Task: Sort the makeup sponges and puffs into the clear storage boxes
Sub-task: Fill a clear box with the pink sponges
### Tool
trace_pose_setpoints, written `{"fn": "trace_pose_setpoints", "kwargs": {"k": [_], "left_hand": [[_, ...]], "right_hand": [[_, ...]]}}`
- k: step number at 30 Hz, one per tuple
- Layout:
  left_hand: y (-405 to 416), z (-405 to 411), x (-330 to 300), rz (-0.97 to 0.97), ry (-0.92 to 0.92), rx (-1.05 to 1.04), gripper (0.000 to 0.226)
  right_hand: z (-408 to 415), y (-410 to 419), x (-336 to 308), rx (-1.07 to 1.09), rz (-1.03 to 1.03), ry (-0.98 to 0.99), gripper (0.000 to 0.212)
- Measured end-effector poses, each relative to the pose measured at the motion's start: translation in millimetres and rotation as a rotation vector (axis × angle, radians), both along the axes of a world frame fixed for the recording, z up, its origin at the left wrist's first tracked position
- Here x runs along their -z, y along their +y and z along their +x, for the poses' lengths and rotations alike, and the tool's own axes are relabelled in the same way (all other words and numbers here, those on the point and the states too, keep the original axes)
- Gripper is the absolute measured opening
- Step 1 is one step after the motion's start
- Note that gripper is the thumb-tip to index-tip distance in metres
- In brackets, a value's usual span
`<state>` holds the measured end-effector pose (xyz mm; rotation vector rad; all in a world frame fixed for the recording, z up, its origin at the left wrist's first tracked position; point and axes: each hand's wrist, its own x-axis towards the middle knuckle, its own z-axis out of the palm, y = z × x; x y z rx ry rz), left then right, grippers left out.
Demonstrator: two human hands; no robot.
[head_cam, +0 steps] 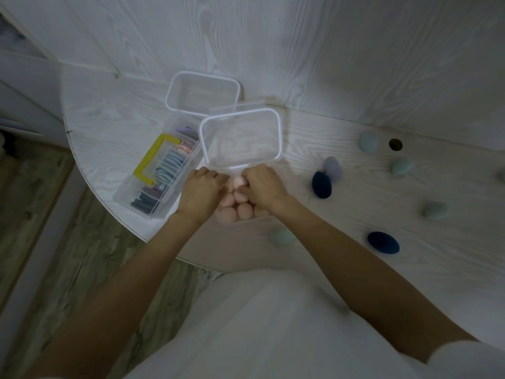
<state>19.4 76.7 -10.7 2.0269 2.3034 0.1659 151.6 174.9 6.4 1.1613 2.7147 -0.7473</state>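
A clear box with a white rim [278, 138] stands mid-table. Several pink sponges [241, 212] are piled at its near side, between my hands. My right hand [263, 187] is curled, with thumb and forefinger around one pink sponge [240, 181]. My left hand [200, 191] lies over the pile with its fingers bent down and its fingertips hidden. A second clear box [203, 77] stands empty behind. A clear case with a yellow handle [149, 162] on the left holds several flat puffs [170, 166].
Loose sponges lie on the table to the right: two navy ones [321, 184] [383, 242], a lilac one [334, 167], a light blue one [369, 142], teal ones [401, 166] [435, 210] and a pale one [281, 236]. A round hole [395, 144] is in the tabletop. The table's curved edge [90, 170] drops to the floor on the left.
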Motion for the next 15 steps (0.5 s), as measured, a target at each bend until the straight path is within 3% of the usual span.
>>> {"fn": "trace_pose_setpoints", "kwargs": {"k": [3,6,8,12,15], "left_hand": [[-8,-3,-2,0.123,-0.349,-0.118,0.027],[-13,-2,1,0.207,-0.470,-0.252,0.029],[-14,-1,7,0.176,-0.545,-0.304,0.031],[-15,5,12,0.134,-0.564,-0.309,0.024],[-15,11,9,0.057,-0.421,-0.284,0.022]], "right_hand": [[8,-3,0,-0.011,0.092,0.059,0.013],[11,-4,4,-0.120,0.310,0.108,0.009],[9,-4,4,-0.214,0.380,0.039,0.007],[-3,-6,7,-0.323,0.437,-0.189,0.026],[-12,-8,0,-0.387,0.461,-0.162,0.027]]}}
